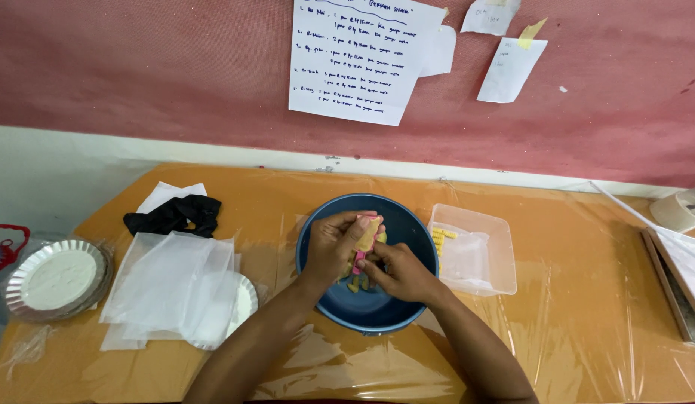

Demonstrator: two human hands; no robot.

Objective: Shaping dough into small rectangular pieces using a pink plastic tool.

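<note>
A dark blue bowl [407, 224] stands at the middle of an orange table covered in clear plastic. Both my hands are over it. My left hand [334, 243] grips a yellow, flattish piece of food [367, 234] together with a small pink tool [360, 256] that shows above and below the fingers. My right hand [400, 271] pinches the lower end of the same yellow piece. Several small yellow bits [355, 284] lie on the bowl's bottom under my hands.
A clear plastic tub [482, 258] with yellow strips sits right of the bowl. Left lie clear plastic bags [171, 280], a black glove [175, 213], and foil plates [59, 278]. A tape roll [678, 211] and a tray edge [665, 280] are at far right. Paper notes hang on the red wall.
</note>
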